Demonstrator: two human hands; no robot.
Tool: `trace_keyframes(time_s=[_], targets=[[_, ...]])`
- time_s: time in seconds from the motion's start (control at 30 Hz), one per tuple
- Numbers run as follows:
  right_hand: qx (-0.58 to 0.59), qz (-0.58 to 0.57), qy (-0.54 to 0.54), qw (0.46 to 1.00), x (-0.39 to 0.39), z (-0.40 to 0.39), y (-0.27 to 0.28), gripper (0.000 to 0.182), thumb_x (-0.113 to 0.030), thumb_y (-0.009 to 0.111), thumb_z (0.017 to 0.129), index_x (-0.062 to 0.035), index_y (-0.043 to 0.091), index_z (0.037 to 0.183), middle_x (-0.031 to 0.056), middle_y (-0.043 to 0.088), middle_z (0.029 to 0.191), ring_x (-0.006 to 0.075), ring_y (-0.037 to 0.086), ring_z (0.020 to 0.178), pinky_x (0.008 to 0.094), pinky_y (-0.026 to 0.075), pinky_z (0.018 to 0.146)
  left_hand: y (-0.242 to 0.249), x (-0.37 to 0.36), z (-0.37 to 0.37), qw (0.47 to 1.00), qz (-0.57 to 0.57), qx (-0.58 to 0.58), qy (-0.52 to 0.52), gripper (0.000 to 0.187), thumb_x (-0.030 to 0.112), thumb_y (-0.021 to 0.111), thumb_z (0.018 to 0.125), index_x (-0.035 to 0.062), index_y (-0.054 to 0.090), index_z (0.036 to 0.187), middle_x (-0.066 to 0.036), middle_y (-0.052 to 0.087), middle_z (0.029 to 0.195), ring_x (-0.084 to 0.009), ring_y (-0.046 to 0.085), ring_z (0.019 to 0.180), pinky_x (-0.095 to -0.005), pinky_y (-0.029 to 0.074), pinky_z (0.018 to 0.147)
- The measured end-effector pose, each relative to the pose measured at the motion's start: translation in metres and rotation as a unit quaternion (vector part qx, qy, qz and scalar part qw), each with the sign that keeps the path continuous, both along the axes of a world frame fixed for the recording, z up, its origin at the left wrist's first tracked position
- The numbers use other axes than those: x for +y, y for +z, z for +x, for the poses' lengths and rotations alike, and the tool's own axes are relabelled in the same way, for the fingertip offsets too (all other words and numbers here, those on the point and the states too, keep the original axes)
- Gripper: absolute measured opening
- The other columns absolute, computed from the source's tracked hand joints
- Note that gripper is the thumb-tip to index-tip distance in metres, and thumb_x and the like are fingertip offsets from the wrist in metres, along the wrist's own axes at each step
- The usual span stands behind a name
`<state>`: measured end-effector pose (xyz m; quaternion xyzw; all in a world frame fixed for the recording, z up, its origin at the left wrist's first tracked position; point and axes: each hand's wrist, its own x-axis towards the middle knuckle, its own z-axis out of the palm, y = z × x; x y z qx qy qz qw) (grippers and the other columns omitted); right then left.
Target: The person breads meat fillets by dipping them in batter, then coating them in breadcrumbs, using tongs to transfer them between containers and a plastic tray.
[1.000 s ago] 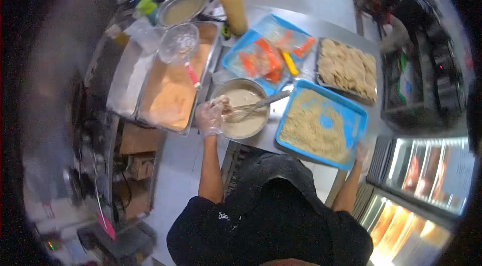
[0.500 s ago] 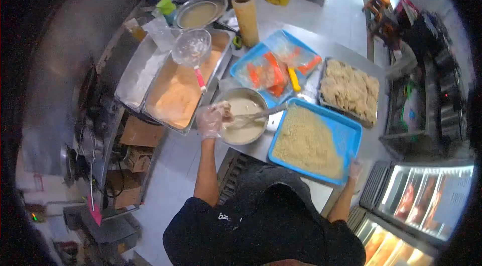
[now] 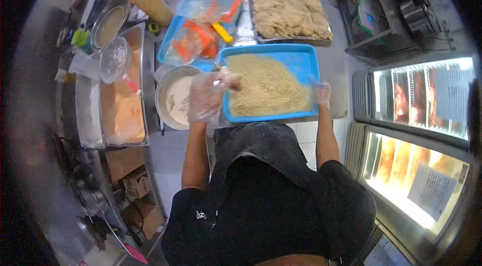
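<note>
Breadcrumb tray (image 3: 306,60), one, sits between two gloved hands: left hand (image 3: 206,96), right hand (image 3: 322,93).

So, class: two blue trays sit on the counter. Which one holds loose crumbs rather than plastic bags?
The nearer blue tray, between both gloved hands, holds the crumbs; the farther blue tray holds orange-filled plastic bags.
</note>
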<state>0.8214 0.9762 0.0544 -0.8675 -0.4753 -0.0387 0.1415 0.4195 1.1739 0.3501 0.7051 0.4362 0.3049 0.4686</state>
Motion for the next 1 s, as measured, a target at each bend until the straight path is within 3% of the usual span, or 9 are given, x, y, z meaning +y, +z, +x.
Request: trace_keyframes(time_s=[0.17, 0.23, 0.3, 0.37, 0.47, 0.6, 0.7, 0.8, 1.0], targets=[[0.244, 0.212, 0.008, 0.946, 0.005, -0.045, 0.061, 0.039, -0.011, 0.054, 0.077, -0.0059, 0.047, 0.115, 0.0106, 0.051, 0.111, 0.022, 0.052, 0.095, 0.0341, 0.042, 0.082, -0.093, 0.001, 0.001, 0.955, 0.23, 0.106, -0.155, 0.019, 0.011, 0.061, 0.074, 0.002, 0.065, 0.09, -0.01, 0.064, 0.077, -0.0151, 0.059, 0.071, -0.0286, 0.047, 0.063], [0.325, 0.206, 0.033, 0.922, 0.014, -0.078, 0.088, 0.046, -0.012, 0.055, 0.076, -0.0056, 0.045, 0.12, 0.0129, 0.048, 0.12, 0.0246, 0.05, 0.103, 0.0343, 0.041, 0.086, -0.102, -0.006, -0.027, 0.996, -0.026, -0.036, -0.072, 0.017, 0.01, 0.061, 0.075, 0.0056, 0.066, 0.09, -0.007, 0.065, 0.08, -0.0154, 0.059, 0.071, -0.0286, 0.047, 0.064], [0.251, 0.212, 0.073, 0.942, 0.006, -0.105, 0.07, 0.048, -0.015, 0.055, 0.077, -0.0064, 0.044, 0.123, 0.0143, 0.045, 0.126, 0.0266, 0.049, 0.108, 0.0341, 0.039, 0.09, -0.08, -0.008, -0.05, 0.994, 0.05, 0.097, -0.004, 0.016, 0.009, 0.061, 0.076, 0.0069, 0.066, 0.091, -0.005, 0.065, 0.081, -0.0136, 0.059, 0.072, -0.0284, 0.047, 0.064], [-0.063, 0.052, 0.099, 0.992, 0.008, -0.131, 0.064, 0.045, -0.021, 0.053, 0.083, -0.008, 0.044, 0.125, 0.0141, 0.045, 0.128, 0.0273, 0.047, 0.113, 0.0342, 0.037, 0.094, -0.082, -0.001, -0.077, 0.987, 0.097, 0.099, 0.083, 0.017, 0.009, 0.062, 0.075, 0.0071, 0.066, 0.092, -0.004, 0.064, 0.081, -0.0118, 0.058, 0.072, -0.0282, 0.046, 0.063], [-0.045, 0.072, 0.1, 0.991, 0.023, -0.151, -0.024, 0.057, -0.017, 0.049, 0.084, -0.0085, 0.027, 0.136, 0.0098, 0.03, 0.139, 0.0267, 0.037, 0.122, 0.0366, 0.03, 0.101, -0.109, 0.005, -0.113, 0.968, 0.033, 0.021, 0.246, 0.021, 0.007, 0.062, 0.075, 0.0057, 0.064, 0.096, -0.006, 0.064, 0.081, -0.0135, 0.058, 0.072, -0.0278, 0.046, 0.065], [0.342, 0.029, 0.162, 0.925, 0.04, -0.155, -0.013, 0.056, -0.018, 0.049, 0.084, -0.0041, 0.028, 0.134, 0.012, 0.033, 0.135, 0.0282, 0.038, 0.119, 0.0389, 0.031, 0.098, -0.146, 0.006, -0.134, 0.945, 0.046, 0.105, 0.307, 0.034, 0.004, 0.062, 0.074, 0.0012, 0.057, 0.108, -0.007, 0.063, 0.083, -0.0162, 0.058, 0.073, -0.0259, 0.046, 0.066], [0.231, -0.021, 0.134, 0.963, 0.063, -0.165, 0.099, 0.055, -0.032, 0.055, 0.083, -0.0021, 0.04, 0.126, 0.0162, 0.043, 0.124, 0.0262, 0.045, 0.112, 0.0375, 0.038, 0.09, -0.154, 0.003, -0.138, 0.941, 0.048, 0.075, 0.328, 0.033, 0.011, 0.06, 0.079, 0.0033, 0.056, 0.111, -0.009, 0.064, 0.088, -0.0171, 0.059, 0.078, -0.0278, 0.046, 0.071], [0.021, -0.052, 0.26, 0.964, 0.039, -0.163, 0.09, 0.057, -0.034, 0.062, 0.075, -0.0038, 0.043, 0.119, 0.0196, 0.046, 0.121, 0.0314, 0.047, 0.109, 0.036, 0.037, 0.093, -0.137, -0.001, -0.128, 0.933, 0.072, 0.065, 0.345, 0.025, 0.014, 0.058, 0.082, 0.0033, 0.061, 0.104, -0.01, 0.065, 0.096, -0.015, 0.06, 0.083, -0.028, 0.046, 0.075], [0.234, -0.102, 0.319, 0.913, 0.034, -0.16, 0.076, 0.036, -0.03, 0.064, 0.074, -0.0027, 0.056, 0.096, 0.0168, 0.055, 0.094, 0.0321, 0.056, 0.081, 0.0372, 0.046, 0.069, -0.14, -0.002, -0.128, 0.931, 0.084, 0.022, 0.354, 0.023, 0.014, 0.058, 0.082, 0.0033, 0.062, 0.102, -0.009, 0.064, 0.096, -0.0178, 0.06, 0.085, -0.0298, 0.046, 0.076]])
